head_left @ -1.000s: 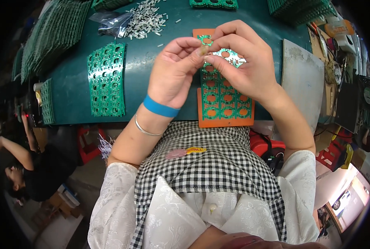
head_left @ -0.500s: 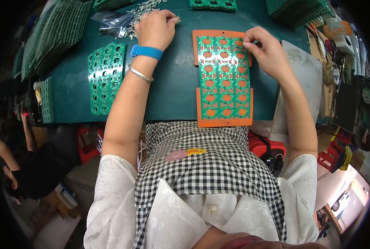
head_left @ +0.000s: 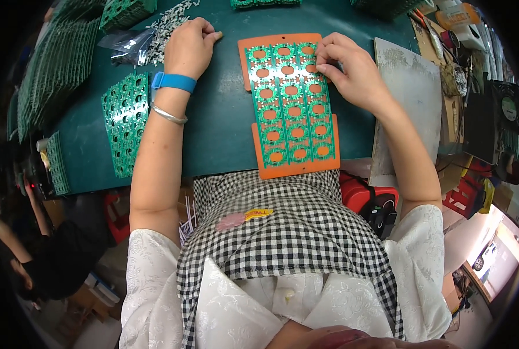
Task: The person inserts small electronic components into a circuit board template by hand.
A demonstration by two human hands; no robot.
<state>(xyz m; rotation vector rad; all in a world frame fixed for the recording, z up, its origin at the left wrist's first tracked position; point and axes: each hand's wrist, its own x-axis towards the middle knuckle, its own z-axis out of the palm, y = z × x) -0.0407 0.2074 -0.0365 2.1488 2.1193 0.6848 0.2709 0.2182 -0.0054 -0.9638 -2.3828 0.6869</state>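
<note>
A green circuit board panel (head_left: 291, 90), with rows of oval cutouts, lies on an orange fixture plate (head_left: 297, 171) near the table's front edge. My right hand (head_left: 349, 72) is at the panel's upper right edge, thumb and forefinger pinched together; whatever is between them is too small to make out. To the left of the plate, my left hand (head_left: 188, 49) hovers over the table, its fingertips closed on a small pale part (head_left: 217, 36). Just beyond that hand is a heap of small whitish parts (head_left: 167, 29), beside a clear plastic bag (head_left: 128, 46).
Another green panel (head_left: 125, 125) lies left of my left forearm. Tall stacks of green panels (head_left: 59, 72) stand at the far left, with more along the back edge. A grey metal sheet (head_left: 405, 104) and assorted tools flank my right arm. A person in black (head_left: 61, 262) is off to the left.
The whole view has shifted and tilted slightly, so the table and panel appear further left. Both hands keep nearly the same places beside the panel, fingers still pinched.
</note>
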